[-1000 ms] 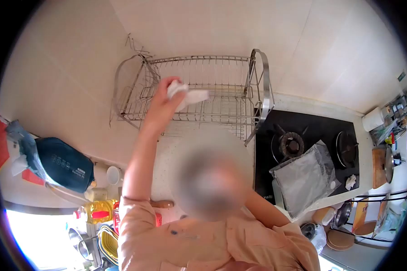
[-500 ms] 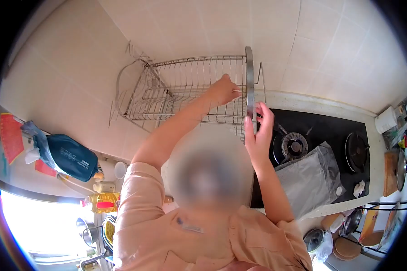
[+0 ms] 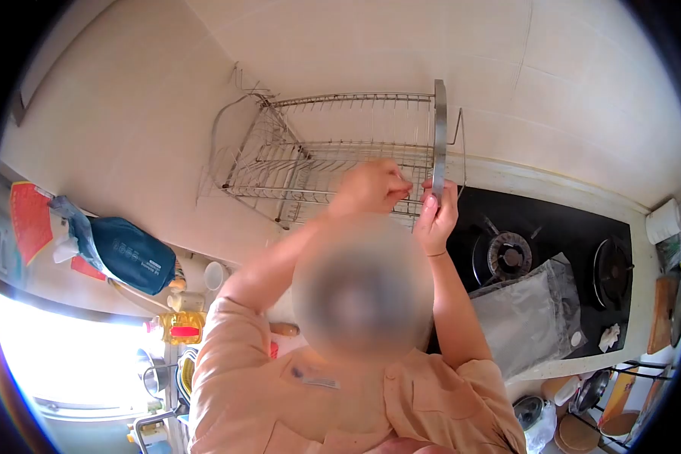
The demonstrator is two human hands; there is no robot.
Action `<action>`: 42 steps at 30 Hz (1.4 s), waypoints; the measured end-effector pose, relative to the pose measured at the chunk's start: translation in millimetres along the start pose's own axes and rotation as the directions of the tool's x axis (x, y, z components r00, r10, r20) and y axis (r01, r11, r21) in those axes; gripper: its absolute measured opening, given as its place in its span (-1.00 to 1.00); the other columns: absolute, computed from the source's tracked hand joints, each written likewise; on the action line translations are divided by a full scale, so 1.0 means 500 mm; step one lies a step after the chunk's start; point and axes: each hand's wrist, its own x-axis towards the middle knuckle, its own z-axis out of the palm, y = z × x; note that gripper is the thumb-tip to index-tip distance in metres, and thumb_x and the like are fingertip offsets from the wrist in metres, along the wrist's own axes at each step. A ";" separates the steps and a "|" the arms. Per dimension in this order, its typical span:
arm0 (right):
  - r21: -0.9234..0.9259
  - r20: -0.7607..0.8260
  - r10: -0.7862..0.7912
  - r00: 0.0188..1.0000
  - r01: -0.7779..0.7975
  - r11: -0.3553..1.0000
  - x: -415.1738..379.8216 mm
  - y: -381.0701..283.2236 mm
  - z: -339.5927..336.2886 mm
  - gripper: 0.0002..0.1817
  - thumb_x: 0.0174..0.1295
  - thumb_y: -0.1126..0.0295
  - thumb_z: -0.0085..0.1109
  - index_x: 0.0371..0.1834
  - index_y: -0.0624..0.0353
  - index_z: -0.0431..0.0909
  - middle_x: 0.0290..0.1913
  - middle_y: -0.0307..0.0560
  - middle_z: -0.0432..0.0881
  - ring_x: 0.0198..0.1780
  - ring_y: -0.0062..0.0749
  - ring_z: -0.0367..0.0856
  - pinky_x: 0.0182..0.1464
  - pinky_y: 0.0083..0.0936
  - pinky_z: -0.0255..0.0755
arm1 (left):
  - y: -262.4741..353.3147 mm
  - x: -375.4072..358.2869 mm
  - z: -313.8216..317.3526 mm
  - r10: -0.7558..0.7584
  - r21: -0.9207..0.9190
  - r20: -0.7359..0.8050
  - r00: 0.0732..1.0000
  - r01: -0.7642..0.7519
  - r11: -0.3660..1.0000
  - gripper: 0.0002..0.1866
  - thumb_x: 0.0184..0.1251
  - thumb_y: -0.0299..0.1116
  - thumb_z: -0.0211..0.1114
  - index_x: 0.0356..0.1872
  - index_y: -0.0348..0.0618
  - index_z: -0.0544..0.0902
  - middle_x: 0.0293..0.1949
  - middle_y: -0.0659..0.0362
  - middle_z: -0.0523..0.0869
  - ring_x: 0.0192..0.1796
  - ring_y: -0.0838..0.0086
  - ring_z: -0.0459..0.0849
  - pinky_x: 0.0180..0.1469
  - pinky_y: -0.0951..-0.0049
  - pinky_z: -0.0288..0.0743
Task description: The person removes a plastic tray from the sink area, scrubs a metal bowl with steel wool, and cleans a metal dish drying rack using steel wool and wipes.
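Note:
A wire dish rack with several tiers stands against the tiled wall. My right hand grips the lower part of the flat metal upright at the rack's right end, with the thumb and fingers closed round its edge. Just left of that upright, my left hand is over the rack's lower front wires, its fingers curled together. Whatever it pinches is too small or too hidden to make out. A blurred round patch covers the area below the hands.
Right of the rack is a black gas hob with two burners, a clear plastic bag and a crumpled tissue. At the left are a dark teal package and an oil bottle.
My left hand has moved down from the rack's inner wires to its lower front. My right hand has closed on the upright. The whole view has shifted, so the rack appears further right.

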 end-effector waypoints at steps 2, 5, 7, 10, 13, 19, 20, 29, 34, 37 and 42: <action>0.020 0.012 0.022 1.000 -0.023 1.000 -0.011 -0.007 -0.002 -0.77 0.26 0.37 -0.08 -0.38 0.37 0.43 -0.28 0.06 0.44 -0.39 -0.19 0.43 -0.35 -0.45 0.32 | 0.013 -0.017 0.004 -0.008 0.003 -0.057 0.998 0.008 1.000 -0.82 0.06 -0.38 0.32 -0.28 -0.14 0.69 -0.38 0.10 0.61 -0.33 0.29 0.61 -0.30 0.40 0.47; 0.011 0.007 0.003 1.000 -0.003 1.000 -0.002 -0.004 -0.005 -0.75 0.28 0.35 -0.09 -0.41 0.35 0.43 -0.28 0.06 0.44 -0.38 -0.20 0.43 -0.34 -0.45 0.32 | 0.019 0.009 -0.019 -0.087 -0.027 0.020 0.996 0.088 0.996 -0.82 0.03 -0.38 0.34 -0.31 -0.19 0.68 -0.35 0.10 0.64 -0.33 0.36 0.62 -0.32 0.45 0.47; -0.019 -0.007 -0.023 1.000 0.023 1.000 -0.005 -0.004 -0.007 -0.69 0.31 0.28 -0.13 -0.44 0.33 0.42 -0.28 0.03 0.43 -0.36 -0.25 0.43 -0.32 -0.47 0.32 | 0.001 0.076 -0.056 -0.278 -0.058 0.158 0.947 0.290 0.955 -0.81 0.00 -0.37 0.36 -0.34 -0.23 0.67 -0.37 0.09 0.66 -0.36 0.42 0.63 -0.32 0.46 0.48; -0.055 -0.031 -0.074 0.997 0.072 0.996 0.000 -0.005 0.000 -0.58 0.37 0.16 -0.19 -0.50 0.30 0.40 -0.26 -0.01 0.41 -0.33 -0.35 0.41 -0.27 -0.50 0.32 | -0.090 0.151 0.009 -0.290 -0.257 0.139 0.947 0.318 0.913 -0.79 -0.02 -0.33 0.36 -0.39 -0.25 0.67 -0.44 0.08 0.67 -0.42 0.45 0.61 -0.34 0.44 0.47; -0.075 -0.042 -0.077 0.996 0.074 0.994 -0.004 0.003 -0.001 -0.57 0.37 0.14 -0.18 -0.51 0.28 0.40 -0.19 0.01 0.38 -0.26 -0.34 0.41 -0.22 -0.49 0.32 | -0.103 0.182 0.036 -0.268 -0.059 0.265 0.926 0.292 0.954 -0.80 -0.02 -0.31 0.35 -0.42 -0.22 0.68 -0.45 0.07 0.67 -0.40 0.41 0.61 -0.32 0.43 0.47; -0.046 -0.124 -0.137 0.983 0.133 0.990 -0.012 0.015 0.005 -0.69 0.34 0.19 -0.09 -0.30 0.27 0.33 -0.10 -0.02 0.29 -0.24 -0.42 0.32 -0.21 -0.55 0.26 | -0.069 0.144 0.028 -0.142 0.131 0.274 0.951 0.110 0.985 -0.85 -0.01 -0.31 0.33 -0.41 -0.10 0.71 -0.48 0.06 0.60 -0.35 0.22 0.57 -0.30 0.30 0.44; 0.040 -0.131 -0.075 0.989 0.081 0.996 -0.021 0.016 0.006 -0.71 0.33 0.20 -0.07 -0.27 0.27 0.30 -0.11 -0.03 0.29 -0.26 -0.44 0.29 -0.21 -0.56 0.25 | -0.062 0.138 0.020 -0.101 0.120 0.273 0.957 0.071 0.990 -0.86 0.00 -0.31 0.32 -0.40 -0.09 0.71 -0.49 0.06 0.59 -0.35 0.20 0.57 -0.30 0.28 0.44; 0.152 -0.176 -0.029 0.984 0.056 0.987 -0.022 0.023 0.009 -0.77 0.19 0.37 0.07 -0.33 0.24 0.22 -0.26 -0.05 0.28 -0.35 -0.43 0.25 -0.33 -0.60 0.25 | 0.050 0.028 0.025 0.046 0.194 -0.085 0.995 -0.029 0.981 -0.91 0.00 -0.47 0.30 -0.42 -0.19 0.68 -0.45 0.06 0.56 -0.32 0.19 0.57 -0.30 0.28 0.45; 0.228 -0.168 -0.004 0.986 0.042 0.973 -0.024 0.025 0.011 -0.79 0.29 0.31 -0.06 -0.25 0.20 0.20 -0.33 -0.19 0.28 -0.39 -0.60 0.23 -0.33 -0.69 0.20 | 0.011 0.044 -0.007 -0.006 -0.024 0.053 0.999 0.008 1.000 -0.87 -0.01 -0.40 0.33 -0.40 -0.18 0.68 -0.45 0.05 0.58 -0.31 0.23 0.57 -0.28 0.32 0.46; 0.325 -0.152 0.183 0.971 -0.125 0.937 -0.045 0.032 0.009 -0.74 0.26 0.31 0.00 -0.24 0.22 0.18 -0.32 -0.14 0.29 -0.39 -0.59 0.24 -0.31 -0.66 0.22 | -0.050 0.138 -0.027 -0.224 -0.164 0.177 0.958 0.254 0.953 -0.82 -0.03 -0.33 0.34 -0.38 -0.15 0.69 -0.39 0.03 0.64 -0.27 0.25 0.61 -0.23 0.34 0.47; 0.175 -0.186 0.081 0.979 -0.048 0.983 -0.043 0.048 0.009 -0.71 0.29 0.20 -0.06 -0.22 0.22 0.19 -0.32 -0.19 0.30 -0.42 -0.65 0.23 -0.38 -0.73 0.19 | -0.117 0.200 0.092 -0.188 0.005 0.217 0.958 0.191 0.982 -0.83 -0.10 -0.34 0.33 -0.44 -0.15 0.70 -0.40 0.02 0.68 -0.33 0.22 0.66 -0.24 0.31 0.50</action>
